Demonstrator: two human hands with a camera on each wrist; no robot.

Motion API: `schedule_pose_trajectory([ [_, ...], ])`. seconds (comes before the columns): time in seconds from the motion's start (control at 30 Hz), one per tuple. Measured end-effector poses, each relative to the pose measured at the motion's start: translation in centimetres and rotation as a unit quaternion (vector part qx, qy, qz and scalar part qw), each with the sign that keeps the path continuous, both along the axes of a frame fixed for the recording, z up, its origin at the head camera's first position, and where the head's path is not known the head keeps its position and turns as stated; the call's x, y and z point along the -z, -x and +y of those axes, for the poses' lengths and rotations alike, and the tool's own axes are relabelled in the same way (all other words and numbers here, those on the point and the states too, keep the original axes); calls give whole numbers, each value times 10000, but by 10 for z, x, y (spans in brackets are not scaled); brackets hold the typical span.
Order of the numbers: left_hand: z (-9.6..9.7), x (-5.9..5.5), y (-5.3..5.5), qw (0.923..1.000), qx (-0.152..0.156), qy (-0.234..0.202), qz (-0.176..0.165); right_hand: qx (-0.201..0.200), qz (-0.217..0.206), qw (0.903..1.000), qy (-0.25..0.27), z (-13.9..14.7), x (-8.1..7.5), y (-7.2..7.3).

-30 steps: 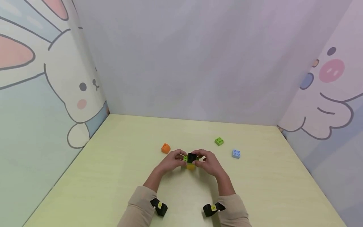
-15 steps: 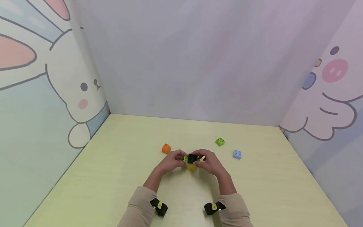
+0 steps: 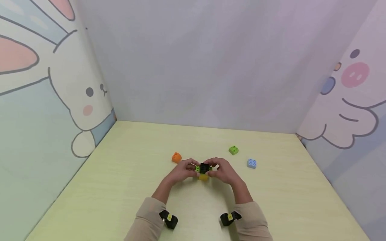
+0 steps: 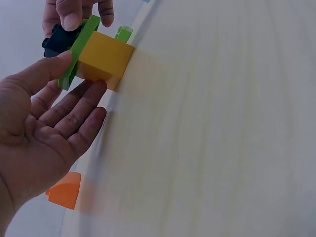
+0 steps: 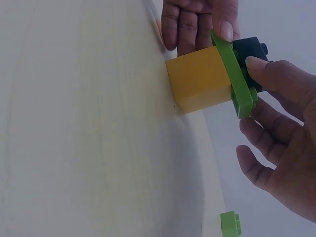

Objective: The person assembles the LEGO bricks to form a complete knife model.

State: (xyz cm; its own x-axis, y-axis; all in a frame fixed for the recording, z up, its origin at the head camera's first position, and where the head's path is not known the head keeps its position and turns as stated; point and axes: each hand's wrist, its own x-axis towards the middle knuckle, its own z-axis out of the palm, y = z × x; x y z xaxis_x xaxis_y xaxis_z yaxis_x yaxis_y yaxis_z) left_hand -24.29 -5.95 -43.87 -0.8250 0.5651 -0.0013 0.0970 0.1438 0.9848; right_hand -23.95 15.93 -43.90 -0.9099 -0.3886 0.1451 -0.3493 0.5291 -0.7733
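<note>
A small stack of toy building bricks stands at mid-table in the head view. Its base is a yellow brick (image 5: 200,79), a long flat green brick (image 5: 235,81) lies across it, and a black brick (image 3: 204,168) sits on top. My left hand (image 3: 183,171) holds one end of the flat green brick, its thumb against the edge and its lower fingers reaching beside the yellow brick. From the other side, my right hand (image 3: 222,171) pinches the black brick between thumb and fingers. The fingers partly cover the green brick's ends.
An orange brick (image 3: 176,157) lies just beyond my left hand. Farther right are a light green brick (image 3: 233,150) and a light blue brick (image 3: 251,163). A grey back panel (image 3: 193,67) and printed side panels border the pale wooden table (image 3: 120,187).
My right wrist and forearm have shifted slightly to the right and away from me. Both hands stay on the stack, and the loose bricks lie where they were.
</note>
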Motion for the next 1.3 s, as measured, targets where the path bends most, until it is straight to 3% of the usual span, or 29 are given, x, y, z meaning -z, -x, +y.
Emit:
schedule_pose_trajectory([
  [0.3,-1,1,2,10000,62,-20,43,-179,402,9987,-272,-1,0,2],
  [0.5,-1,-4,0,10000,33,9,23,-140,329,9990,-272,-2,-2,2],
  [0.77,0,-2,-1,10000,-19,-3,-5,-104,378,9986,-366,-5,-3,-1],
  [1.13,3,0,-3,9998,-128,95,93,195,209,9995,161,-1,8,-11],
  [1.3,3,-3,-4,9996,-207,93,172,143,290,9994,107,0,7,-10],
])
